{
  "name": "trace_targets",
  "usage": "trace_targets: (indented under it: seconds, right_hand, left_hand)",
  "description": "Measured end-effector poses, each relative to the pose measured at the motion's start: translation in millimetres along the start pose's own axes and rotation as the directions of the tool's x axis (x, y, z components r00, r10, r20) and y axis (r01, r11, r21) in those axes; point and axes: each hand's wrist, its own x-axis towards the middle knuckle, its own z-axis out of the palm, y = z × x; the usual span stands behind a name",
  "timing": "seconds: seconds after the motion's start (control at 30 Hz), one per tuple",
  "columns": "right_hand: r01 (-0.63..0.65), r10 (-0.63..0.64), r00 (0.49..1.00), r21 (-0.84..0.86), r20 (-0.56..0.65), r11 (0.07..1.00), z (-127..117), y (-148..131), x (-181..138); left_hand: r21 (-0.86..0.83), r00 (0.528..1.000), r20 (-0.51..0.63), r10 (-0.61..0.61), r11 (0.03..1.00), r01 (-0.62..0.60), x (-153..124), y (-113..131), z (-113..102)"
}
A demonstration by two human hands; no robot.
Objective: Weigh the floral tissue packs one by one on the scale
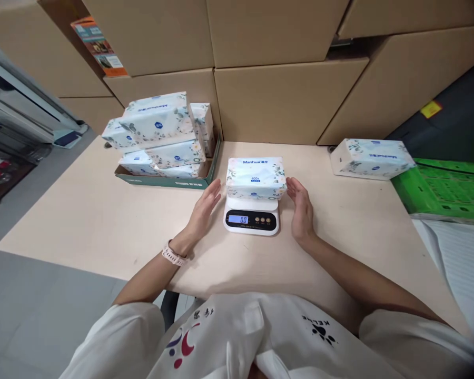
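A pale floral tissue pack [255,177] lies on a small white digital scale [252,220] in the middle of the table; the lit display reads 0.0. My left hand [204,206] is open, fingers stretched, just left of the pack and apart from it. On the pack's other side my right hand [300,208] is open too, its fingertips close to the pack's right end. Neither hand holds anything.
A shallow green tray [164,180] at the back left holds several stacked tissue packs [158,131]. One more tissue pack [371,158] lies at the back right beside a green crate [444,192]. Cardboard boxes [284,97] wall the table's far side.
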Motion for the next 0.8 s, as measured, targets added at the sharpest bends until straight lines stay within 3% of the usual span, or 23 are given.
trace_targets:
  seconds: [0.23,0.8]
  right_hand:
    - [-0.064,0.064,0.998,0.026,-0.002,0.998,-1.0,12.9,8.1]
    - [-0.113,0.113,0.994,0.056,0.005,0.992,0.0,7.8,7.8]
  left_hand:
    - [-0.167,0.986,-0.019,-0.167,0.973,0.162,3.4,-0.3,-7.1]
    - [-0.202,0.978,-0.009,-0.208,0.958,0.202,4.5,6.5,-6.6]
